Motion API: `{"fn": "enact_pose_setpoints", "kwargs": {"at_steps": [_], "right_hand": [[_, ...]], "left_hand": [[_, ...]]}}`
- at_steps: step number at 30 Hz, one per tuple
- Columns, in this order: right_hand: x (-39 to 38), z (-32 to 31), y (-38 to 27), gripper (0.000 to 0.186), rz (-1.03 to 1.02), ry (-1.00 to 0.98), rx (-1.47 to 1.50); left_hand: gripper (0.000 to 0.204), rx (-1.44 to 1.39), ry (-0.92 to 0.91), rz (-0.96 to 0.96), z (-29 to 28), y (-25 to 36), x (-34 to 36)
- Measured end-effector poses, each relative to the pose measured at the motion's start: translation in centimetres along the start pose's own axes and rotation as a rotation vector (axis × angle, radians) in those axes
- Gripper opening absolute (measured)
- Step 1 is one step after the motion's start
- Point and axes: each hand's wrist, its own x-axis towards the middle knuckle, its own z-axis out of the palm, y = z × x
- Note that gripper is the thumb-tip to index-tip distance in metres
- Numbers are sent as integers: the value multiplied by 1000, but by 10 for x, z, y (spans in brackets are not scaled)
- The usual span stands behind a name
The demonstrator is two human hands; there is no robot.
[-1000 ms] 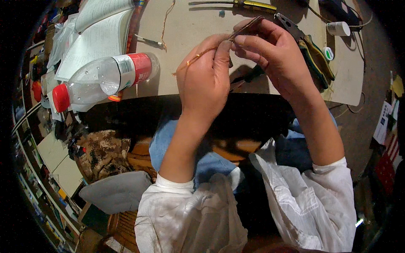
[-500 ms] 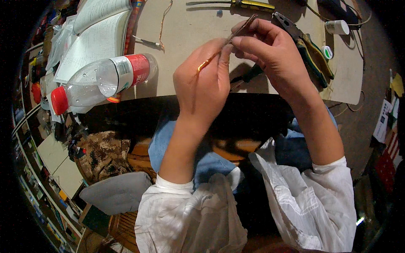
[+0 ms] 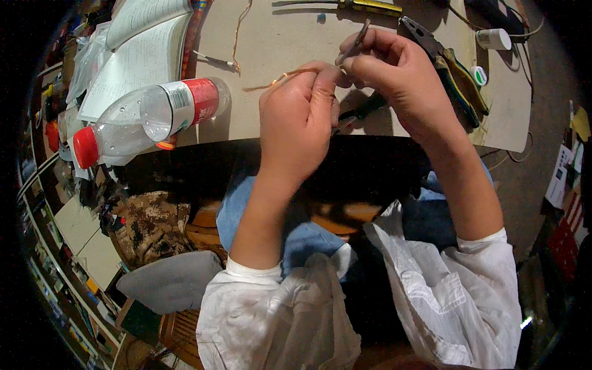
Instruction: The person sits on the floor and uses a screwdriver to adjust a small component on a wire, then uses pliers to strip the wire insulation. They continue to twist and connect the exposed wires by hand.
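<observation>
My left hand pinches a thin copper wire between thumb and forefinger. Its bare coppery end trails leftward over the knuckles. My right hand meets it fingertip to fingertip. A dark, narrow strip sticks up from the right fingers, and whether it joins the copper wire is hidden by the fingertips. Under the right hand, a green-handled tool lies on the table, partly covered. Beside that wrist rest pliers with green and yellow handles.
On the table are a yellow-and-black screwdriver, a loose copper strand, a short white-and-black piece, a small white bottle and a round cap. A clear plastic bottle and open book stand left.
The copper end has swung from pointing down across my left hand to pointing left. My left hand has turned slightly, and the dark strip has tilted more upright.
</observation>
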Motion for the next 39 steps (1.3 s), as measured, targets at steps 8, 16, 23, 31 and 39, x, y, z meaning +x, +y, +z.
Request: {"fn": "enact_pose_setpoints", "kwargs": {"at_steps": [8,16,23,31,39], "right_hand": [[3,-7,2,23,50,-5,239],[7,-20,7,21,65,13,400],[4,-15,7,22,80,36,399],[1,-5,-1,23,96,-19,382],[2,12,-29,19,118,124,526]], "left_hand": [[27,-360,-156,-170,-10,8,2],[25,-557,-277,-195,-15,5,5],[30,-359,57,128,-1,0,10],[32,-697,40,97,-8,-8,13],[29,-1310,-99,-125,8,0,4]]}}
